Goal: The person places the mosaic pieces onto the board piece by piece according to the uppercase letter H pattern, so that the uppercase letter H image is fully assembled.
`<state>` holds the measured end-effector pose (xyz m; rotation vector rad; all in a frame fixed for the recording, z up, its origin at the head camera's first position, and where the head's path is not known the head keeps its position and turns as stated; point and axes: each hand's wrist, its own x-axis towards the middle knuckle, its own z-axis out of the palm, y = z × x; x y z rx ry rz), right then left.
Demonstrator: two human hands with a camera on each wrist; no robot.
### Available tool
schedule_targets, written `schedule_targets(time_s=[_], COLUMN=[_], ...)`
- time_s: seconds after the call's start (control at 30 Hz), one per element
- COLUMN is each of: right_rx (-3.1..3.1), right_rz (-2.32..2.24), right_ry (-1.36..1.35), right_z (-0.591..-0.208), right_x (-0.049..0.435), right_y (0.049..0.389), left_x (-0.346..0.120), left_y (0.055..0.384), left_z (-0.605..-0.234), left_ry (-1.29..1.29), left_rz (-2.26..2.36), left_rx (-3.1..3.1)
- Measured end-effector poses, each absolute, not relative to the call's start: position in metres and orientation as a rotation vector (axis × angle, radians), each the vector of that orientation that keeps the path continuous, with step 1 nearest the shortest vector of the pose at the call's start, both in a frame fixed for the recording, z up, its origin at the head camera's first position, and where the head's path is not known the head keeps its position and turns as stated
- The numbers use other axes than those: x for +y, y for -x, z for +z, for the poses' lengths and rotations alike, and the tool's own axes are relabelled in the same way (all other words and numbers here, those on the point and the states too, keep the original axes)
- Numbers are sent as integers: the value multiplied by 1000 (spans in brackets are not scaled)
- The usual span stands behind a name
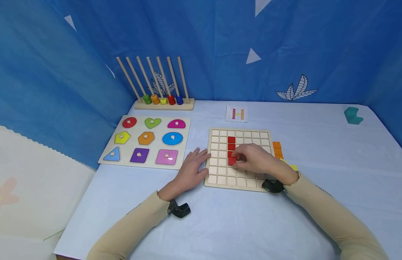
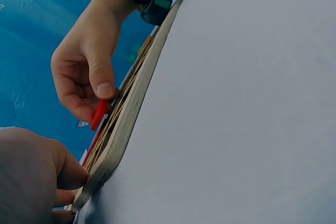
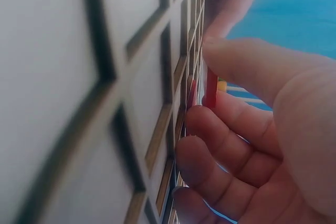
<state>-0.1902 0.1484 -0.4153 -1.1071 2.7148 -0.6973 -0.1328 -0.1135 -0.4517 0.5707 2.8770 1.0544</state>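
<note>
A wooden grid board (image 1: pixel 217 183) lies flat on the table, with a column of red square tiles (image 1: pixel 231 139) in its cells. My right hand (image 1: pixel 256 159) is over the board and pinches a red tile (image 3: pixel 211 88) between thumb and fingertips at the lower end of that column. In the left wrist view the pinched tile tilts just above the grid. My left hand (image 1: pixel 192 171) rests on the table with its fingers extended, touching the board's left edge. Orange tiles (image 1: pixel 277 145) and yellow tiles (image 1: pixel 294 167) lie beside the board's right edge, partly hidden by my right arm.
A pattern card (image 1: pixel 236 114) lies behind the board. To the left are a knobbed shape puzzle (image 1: pixel 149 148) and, behind it, a wooden peg stand (image 1: pixel 164 105) with coloured beads. A teal piece (image 1: pixel 353 116) sits at the far right, and a blue curtain (image 1: pixel 201 50) backs the table.
</note>
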Motion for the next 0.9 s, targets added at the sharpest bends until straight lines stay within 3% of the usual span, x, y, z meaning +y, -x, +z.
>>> schedule_targets(time_s=[0.9], right_rx=[2703], right_rz=[-686], right_ry=[1102], right_z=[-416], right_x=[149], right_y=[190], left_x=[-113], left_y=[133], left_z=[-451], left_ry=[-571], left_rz=[1042], left_rx=[2878])
